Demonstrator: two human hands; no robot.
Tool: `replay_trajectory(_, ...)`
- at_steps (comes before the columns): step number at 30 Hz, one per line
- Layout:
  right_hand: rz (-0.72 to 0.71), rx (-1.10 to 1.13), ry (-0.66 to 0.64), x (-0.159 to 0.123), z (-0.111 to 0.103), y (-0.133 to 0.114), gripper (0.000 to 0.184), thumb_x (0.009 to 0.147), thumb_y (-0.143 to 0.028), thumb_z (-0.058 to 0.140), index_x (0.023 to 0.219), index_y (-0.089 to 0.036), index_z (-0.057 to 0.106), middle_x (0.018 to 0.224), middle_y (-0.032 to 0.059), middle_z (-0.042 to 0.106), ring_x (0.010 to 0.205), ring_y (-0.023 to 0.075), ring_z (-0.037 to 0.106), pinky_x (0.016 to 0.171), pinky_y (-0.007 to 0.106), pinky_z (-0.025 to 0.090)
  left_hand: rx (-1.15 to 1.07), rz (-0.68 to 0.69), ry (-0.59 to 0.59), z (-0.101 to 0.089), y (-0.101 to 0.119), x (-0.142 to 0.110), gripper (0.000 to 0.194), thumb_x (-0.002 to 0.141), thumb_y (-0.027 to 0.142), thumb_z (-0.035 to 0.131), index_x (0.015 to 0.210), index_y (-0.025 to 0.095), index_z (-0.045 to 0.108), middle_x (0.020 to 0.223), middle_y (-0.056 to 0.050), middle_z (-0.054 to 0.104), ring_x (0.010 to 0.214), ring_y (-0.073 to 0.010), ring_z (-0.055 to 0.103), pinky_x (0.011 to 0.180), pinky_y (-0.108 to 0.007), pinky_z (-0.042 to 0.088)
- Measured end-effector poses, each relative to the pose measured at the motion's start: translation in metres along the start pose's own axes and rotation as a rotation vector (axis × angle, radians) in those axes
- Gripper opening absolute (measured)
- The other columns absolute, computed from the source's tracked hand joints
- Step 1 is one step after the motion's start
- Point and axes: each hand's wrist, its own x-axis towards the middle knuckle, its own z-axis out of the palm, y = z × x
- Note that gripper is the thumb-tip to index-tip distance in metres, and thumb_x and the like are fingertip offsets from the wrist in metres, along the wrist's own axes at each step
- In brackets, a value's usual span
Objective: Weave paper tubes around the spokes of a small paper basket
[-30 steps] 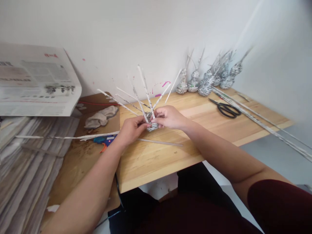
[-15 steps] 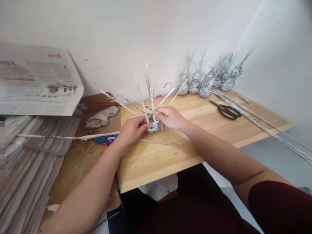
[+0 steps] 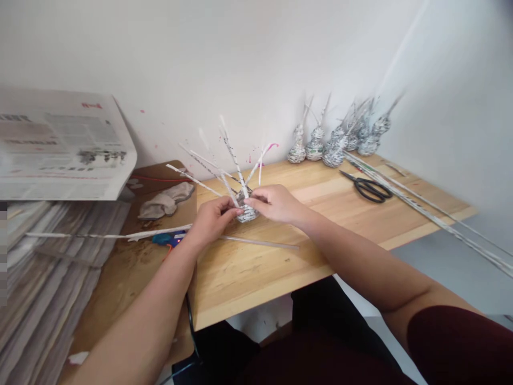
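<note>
A small basket woven from rolled newspaper [image 3: 247, 214] stands on the wooden table, with several paper stakes [image 3: 231, 151] fanning up and outward from it. My left hand [image 3: 214, 218] is closed on its left side, thumb and fingers pinching the woven rim by a stake. On the opposite side my right hand [image 3: 276, 203] pinches near the base of an upright stake, thumb toward the rim. The fingers hide part of the weave. A long paper strand [image 3: 152, 232] extends left from behind my left wrist.
Several woven gourd shapes [image 3: 315, 144] stand by the wall. Black scissors [image 3: 371, 190] and long paper rolls [image 3: 420, 211] lie at right. A glue gun [image 3: 170, 239], a glove-like cloth [image 3: 166, 200] and stacked newspapers [image 3: 60, 278] are at left. A clear stick [image 3: 264, 243] lies in front.
The view has shifted slightly. The basket and its stakes have turned and tilted a little to the left, with both hands still on them.
</note>
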Motion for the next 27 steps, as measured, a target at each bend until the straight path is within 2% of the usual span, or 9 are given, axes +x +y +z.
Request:
replay_trajectory(5,0.125,-0.01,-0.045,0.001,0.003,-0.004,0.031,0.09,-0.033,0.066,0.065,-0.016,0.064,0.057,-0.0033,0.056,0.055,0.0088,0.045,0.056,0.025,0.026,-0.034,0.02,-0.054,0.0,0.001,0.0,0.028,0.082,0.043,0.064,0.074,0.016,0.064,0.06,0.002,0.06,0.057,-0.0127,0.05,0.057,-0.024,0.036)
replay_trajectory(11,0.114,0.079,-0.073,0.0,0.001,-0.001,0.031,0.091,-0.037,0.064,0.068,-0.015,0.066,0.058,-0.0027,0.059,0.053,0.0083,0.047,0.054,0.023,0.028,-0.064,0.047,-0.093,-0.002,0.003,0.0,0.032,0.087,0.044,0.059,0.073,0.016,0.063,0.06,0.001,0.06,0.058,-0.0135,0.052,0.059,-0.025,0.038)
replay_trajectory(16,0.198,0.168,-0.145,0.001,0.003,0.003,0.021,0.082,-0.033,0.074,0.074,-0.015,0.067,0.058,-0.0024,0.061,0.052,0.0097,0.055,0.05,0.021,0.036,-0.048,0.104,-0.064,0.002,0.0,0.001,0.028,0.086,0.039,0.061,0.069,0.016,0.063,0.059,0.003,0.057,0.058,-0.0121,0.05,0.059,-0.024,0.037)
replay_trajectory(19,0.306,0.263,-0.236,-0.001,0.005,-0.001,0.013,0.083,-0.025,0.072,0.08,-0.015,0.066,0.055,-0.0031,0.06,0.047,0.0109,0.058,0.046,0.021,0.042,-0.074,0.128,-0.058,0.006,-0.001,0.001,0.025,0.085,0.036,0.062,0.07,0.016,0.065,0.061,0.003,0.058,0.06,-0.0121,0.05,0.06,-0.023,0.038)
replay_trajectory(22,0.358,0.311,-0.271,-0.002,0.007,-0.007,0.003,0.084,-0.016,0.067,0.087,-0.015,0.065,0.052,-0.0041,0.059,0.043,0.0111,0.057,0.042,0.021,0.047,-0.103,0.113,-0.06,0.008,-0.002,0.0,0.023,0.086,0.034,0.061,0.073,0.016,0.066,0.063,0.002,0.06,0.061,-0.0128,0.053,0.061,-0.024,0.039)
replay_trajectory(27,0.372,0.278,-0.274,-0.004,0.01,-0.01,0.011,0.082,-0.013,0.068,0.092,-0.016,0.066,0.049,-0.0057,0.057,0.04,0.0106,0.055,0.039,0.019,0.046,-0.067,0.1,-0.038,0.011,0.0,-0.002,0.02,0.086,0.032,0.061,0.075,0.017,0.066,0.061,0.002,0.062,0.059,-0.0132,0.056,0.061,-0.024,0.04)
